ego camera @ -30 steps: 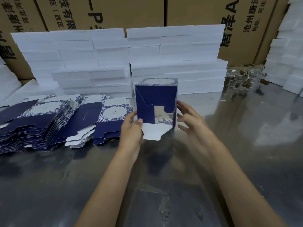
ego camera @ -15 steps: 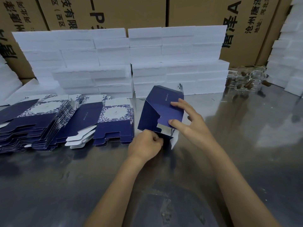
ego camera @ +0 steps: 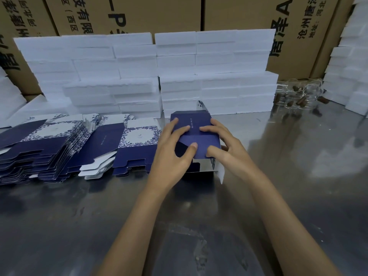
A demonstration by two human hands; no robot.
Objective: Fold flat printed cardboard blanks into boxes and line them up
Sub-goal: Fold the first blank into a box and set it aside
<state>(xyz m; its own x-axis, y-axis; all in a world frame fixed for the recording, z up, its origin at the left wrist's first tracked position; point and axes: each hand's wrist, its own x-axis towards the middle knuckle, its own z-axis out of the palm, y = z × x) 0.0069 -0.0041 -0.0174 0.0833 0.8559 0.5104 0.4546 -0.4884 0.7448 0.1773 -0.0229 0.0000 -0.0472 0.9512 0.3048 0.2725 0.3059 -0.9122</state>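
Observation:
A dark blue, half-formed box (ego camera: 201,136) lies on the steel table (ego camera: 278,196) at centre, its end flaps folded over and a white tab sticking out at its lower right. My left hand (ego camera: 171,154) lies on the box's left side, fingers spread on the top panel and thumb pressing a flap. My right hand (ego camera: 225,144) rests on the right side, fingers laid across the top and thumb against the same flap. To the left lie stacks of flat blue-and-white printed blanks (ego camera: 137,144), with a larger fanned pile (ego camera: 41,148) beyond them.
Stacked white foam blocks (ego camera: 179,76) form a wall behind the work area, with more at the right edge (ego camera: 356,62). Brown shipping cartons (ego camera: 123,14) stand behind them. Clear glass bottles with corks (ego camera: 298,96) lie at the back right.
The box stood upright between both hands, was tipped over, and now lies down on the table. Both hands have moved onto its top and press the end flaps.

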